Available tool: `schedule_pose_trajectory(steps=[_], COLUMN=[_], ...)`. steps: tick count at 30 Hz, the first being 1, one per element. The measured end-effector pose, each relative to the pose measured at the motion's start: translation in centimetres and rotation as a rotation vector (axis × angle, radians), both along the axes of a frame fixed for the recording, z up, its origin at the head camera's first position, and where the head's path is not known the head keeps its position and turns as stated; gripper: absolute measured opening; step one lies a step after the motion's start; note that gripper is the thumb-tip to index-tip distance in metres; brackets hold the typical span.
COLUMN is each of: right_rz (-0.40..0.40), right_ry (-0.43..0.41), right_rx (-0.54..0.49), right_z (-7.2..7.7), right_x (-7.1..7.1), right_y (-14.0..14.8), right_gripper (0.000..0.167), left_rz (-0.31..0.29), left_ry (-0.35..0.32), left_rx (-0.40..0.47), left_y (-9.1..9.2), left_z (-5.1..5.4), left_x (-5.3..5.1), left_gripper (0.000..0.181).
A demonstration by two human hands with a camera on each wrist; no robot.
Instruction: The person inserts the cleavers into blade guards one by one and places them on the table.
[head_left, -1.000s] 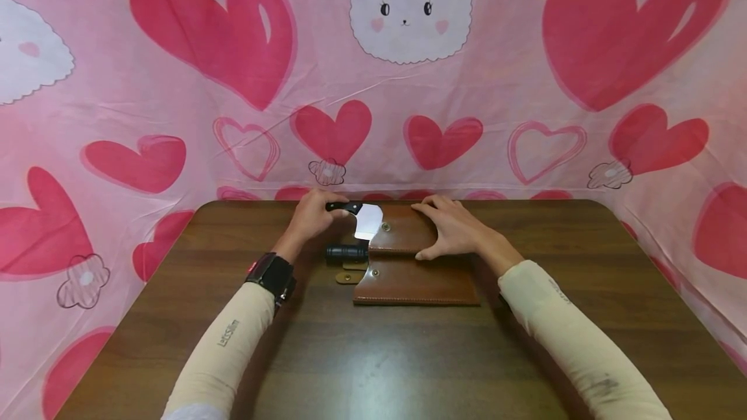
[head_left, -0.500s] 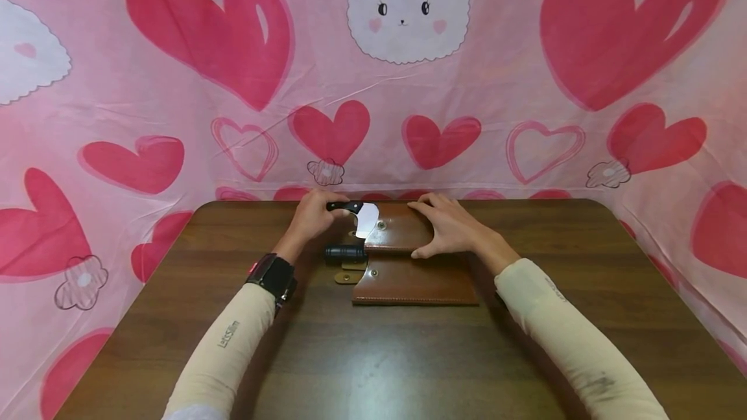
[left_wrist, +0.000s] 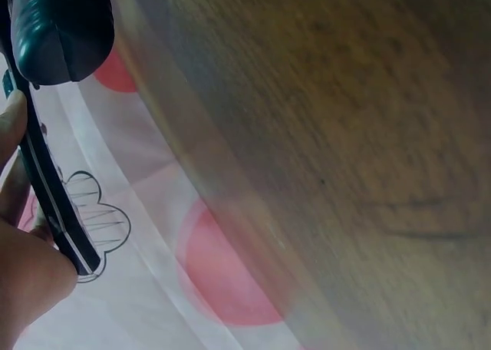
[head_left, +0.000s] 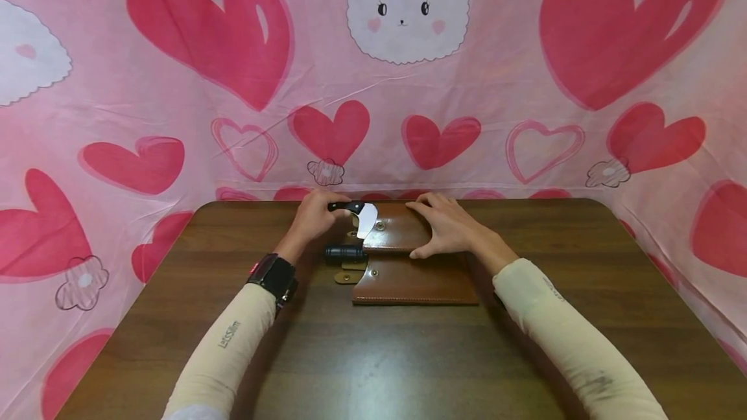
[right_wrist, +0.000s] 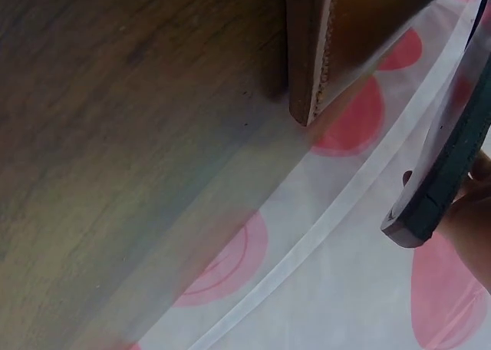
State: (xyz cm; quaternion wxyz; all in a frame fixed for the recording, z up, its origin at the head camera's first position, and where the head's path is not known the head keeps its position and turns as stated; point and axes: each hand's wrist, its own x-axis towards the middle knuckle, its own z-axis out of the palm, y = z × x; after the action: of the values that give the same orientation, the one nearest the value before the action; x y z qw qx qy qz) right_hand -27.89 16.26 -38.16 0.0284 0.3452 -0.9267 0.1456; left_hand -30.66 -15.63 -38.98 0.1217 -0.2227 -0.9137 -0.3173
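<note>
In the head view my left hand [head_left: 315,214] grips the black handle [head_left: 347,207] of a cleaver. Its broad, bright blade [head_left: 367,220] is partly covered by the upper brown leather sheath [head_left: 403,227]. My right hand [head_left: 449,225] holds that sheath from its right side, thumb along the near edge and fingers at the far edge. A second brown leather sheath [head_left: 417,282] lies just in front, with a black ribbed handle [head_left: 344,253] sticking out to its left. The left wrist view shows the held handle [left_wrist: 54,189] close up, below the other black handle [left_wrist: 65,31].
Tan snap straps [head_left: 348,277] extend left from the sheaths. The wooden table [head_left: 373,355] ends at a back edge near both hands, against a pink heart-patterned cloth [head_left: 373,148]. In the right wrist view, a stitched sheath corner [right_wrist: 311,97] lies near the table's edge.
The upper sheath has shifted slightly left over the blade, with my right hand on it. Less of the blade shows now. My left hand has hardly moved.
</note>
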Motion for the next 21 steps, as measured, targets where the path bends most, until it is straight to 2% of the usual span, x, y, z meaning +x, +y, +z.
schedule_pose_trajectory(steps=[6, 13, 21], right_rz=[-0.012, -0.012, -0.016], right_ry=[-0.001, -0.007, -0.008], right_rx=[-0.002, -0.011, -0.006], right_z=[-0.2, -0.17, -0.33], right_x=[-0.07, -0.01, -0.06], right_y=[-0.1, -0.57, -0.64], right_gripper=[0.104, 0.104, 0.103], left_rz=[-0.008, -0.072, -0.069], left_ry=[0.012, 0.039, 0.046], left_rx=[0.016, 0.001, 0.012], left_y=[0.32, 0.85, 0.94], left_z=[-0.01, -0.1, -0.14], left_x=[0.09, -0.29, -0.17], left_gripper=[0.022, 0.021, 0.022])
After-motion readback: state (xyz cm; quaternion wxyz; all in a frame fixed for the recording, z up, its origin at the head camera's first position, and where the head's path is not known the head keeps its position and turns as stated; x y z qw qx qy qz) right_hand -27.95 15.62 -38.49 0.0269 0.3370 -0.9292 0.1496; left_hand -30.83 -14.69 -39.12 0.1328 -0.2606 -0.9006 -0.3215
